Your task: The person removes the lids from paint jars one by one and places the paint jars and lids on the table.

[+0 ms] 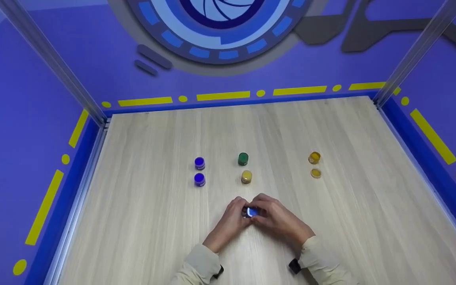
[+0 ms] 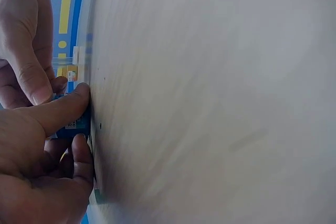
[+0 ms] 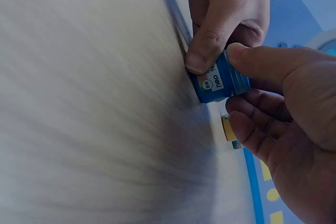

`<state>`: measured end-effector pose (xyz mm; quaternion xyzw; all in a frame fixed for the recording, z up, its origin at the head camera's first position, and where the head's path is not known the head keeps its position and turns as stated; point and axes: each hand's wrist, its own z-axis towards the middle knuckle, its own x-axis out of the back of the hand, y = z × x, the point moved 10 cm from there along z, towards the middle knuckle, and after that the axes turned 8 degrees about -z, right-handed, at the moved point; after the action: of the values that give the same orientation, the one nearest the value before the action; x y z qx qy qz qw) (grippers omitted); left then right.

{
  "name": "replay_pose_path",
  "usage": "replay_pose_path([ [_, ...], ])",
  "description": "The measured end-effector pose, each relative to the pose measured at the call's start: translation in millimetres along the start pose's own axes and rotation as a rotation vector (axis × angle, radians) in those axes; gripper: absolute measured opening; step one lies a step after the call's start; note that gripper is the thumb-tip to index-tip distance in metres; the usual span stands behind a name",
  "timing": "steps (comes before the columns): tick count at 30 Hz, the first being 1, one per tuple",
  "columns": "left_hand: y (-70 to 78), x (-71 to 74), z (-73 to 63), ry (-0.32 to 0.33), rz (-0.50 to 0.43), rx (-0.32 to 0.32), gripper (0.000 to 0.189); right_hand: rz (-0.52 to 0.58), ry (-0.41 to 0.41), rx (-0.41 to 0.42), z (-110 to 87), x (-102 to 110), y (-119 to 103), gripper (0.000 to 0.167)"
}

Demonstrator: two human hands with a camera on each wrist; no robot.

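Just in front of the wrists, both hands hold a small blue paint jar (image 3: 212, 83) with a clear lid and a white label, low at the table. My left hand (image 1: 234, 215) grips the jar's body, its thumb pressed on the label side in the right wrist view. At the lid end, my right hand (image 1: 277, 215) pinches the lid (image 3: 237, 77) between thumb and fingers. The lid is against the jar; whether it turns cannot be told. Nearest beyond the hands stands a yellow jar (image 1: 246, 177), with a green jar (image 1: 243, 159) behind it.
Two violet-blue jars (image 1: 199, 179) stand one behind the other to the left. On the right is an amber jar (image 1: 314, 158), with a flat round yellow lid (image 1: 316, 173) lying in front. Blue walls (image 1: 228, 85) border the wooden table (image 1: 145, 221) at the back and sides.
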<state>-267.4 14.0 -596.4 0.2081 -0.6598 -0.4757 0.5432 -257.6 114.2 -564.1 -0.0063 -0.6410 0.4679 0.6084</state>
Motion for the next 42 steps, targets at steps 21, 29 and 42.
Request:
replay_pose_path([
  [21,6.2,3.0,0.4,0.058,0.012,-0.067,0.032,0.042,0.243,-0.235,-12.7,0.0,14.2,0.046],
  [29,6.4,1.2,-1.4,0.044,0.012,-0.058,0.030,0.060,0.221,-0.259,-9.7,-1.2,15.5,0.041],
  [42,9.1,1.6,-1.4,0.047,0.046,-0.082,0.029,-0.030,0.102,-0.058,-5.9,-0.9,-1.4,0.034],
])
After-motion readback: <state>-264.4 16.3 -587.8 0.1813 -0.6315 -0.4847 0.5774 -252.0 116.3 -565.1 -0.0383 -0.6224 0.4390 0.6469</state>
